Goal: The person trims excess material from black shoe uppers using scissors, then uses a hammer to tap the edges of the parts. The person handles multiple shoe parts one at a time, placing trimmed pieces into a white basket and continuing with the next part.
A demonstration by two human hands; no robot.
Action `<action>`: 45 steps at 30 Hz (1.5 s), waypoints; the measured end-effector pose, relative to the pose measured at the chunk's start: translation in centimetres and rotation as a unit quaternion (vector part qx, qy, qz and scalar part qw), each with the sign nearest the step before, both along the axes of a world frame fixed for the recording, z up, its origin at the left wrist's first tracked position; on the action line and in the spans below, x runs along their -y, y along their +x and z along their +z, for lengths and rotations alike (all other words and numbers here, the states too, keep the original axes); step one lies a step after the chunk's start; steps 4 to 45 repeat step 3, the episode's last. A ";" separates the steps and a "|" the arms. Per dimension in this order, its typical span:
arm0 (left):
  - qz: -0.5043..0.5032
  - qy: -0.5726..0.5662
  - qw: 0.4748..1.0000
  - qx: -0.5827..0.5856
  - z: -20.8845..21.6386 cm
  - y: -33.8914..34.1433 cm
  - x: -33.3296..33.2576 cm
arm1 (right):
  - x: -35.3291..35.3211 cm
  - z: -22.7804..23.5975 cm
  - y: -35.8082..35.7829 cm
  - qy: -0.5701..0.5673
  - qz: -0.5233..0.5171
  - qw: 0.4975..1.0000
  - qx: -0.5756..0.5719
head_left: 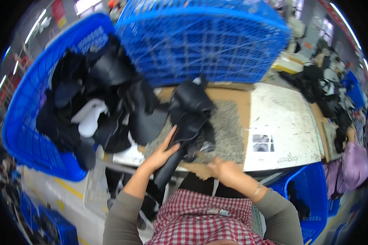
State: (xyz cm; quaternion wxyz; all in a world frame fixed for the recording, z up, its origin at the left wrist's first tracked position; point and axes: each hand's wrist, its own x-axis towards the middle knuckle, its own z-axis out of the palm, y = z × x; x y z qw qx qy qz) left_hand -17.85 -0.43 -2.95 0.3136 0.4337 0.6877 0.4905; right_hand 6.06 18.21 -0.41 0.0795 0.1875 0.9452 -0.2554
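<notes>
My left hand [161, 154] holds a bunch of black leather-like pieces [191, 100], thumb and fingers spread across their near edge. The pieces are folded and overlapping, and one long flap hangs over the table's front edge. Beneath them is a grey, rough-surfaced mat [230, 122] on the table. Close to the pieces' lower right end, my right hand [227, 173] is closed and blurred by motion. A thin brownish thing seems to stick out of its fingers toward the black pieces; its kind does not show. Both arms wear grey-green sleeves.
A blue basket [18, 118] heaped with black pieces and a white one [92, 116] stands left. Another blue crate [204, 45] rises behind the mat. A white board [284, 122] lies right, above a blue bin [315, 192]. A person's purple sleeve [353, 161] shows far right.
</notes>
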 end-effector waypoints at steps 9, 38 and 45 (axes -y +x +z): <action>0.011 0.006 0.993 -0.113 -2.2 -1.2 -0.7 | -0.8 -1.3 0.1 0.012 0.081 0.997 0.003; 0.011 0.006 0.993 -0.113 -2.2 -1.2 -0.7 | -0.8 -1.3 0.1 0.012 0.081 0.997 0.003; 0.011 0.006 0.993 -0.113 -2.2 -1.2 -0.7 | -0.8 -1.3 0.1 0.012 0.081 0.997 0.003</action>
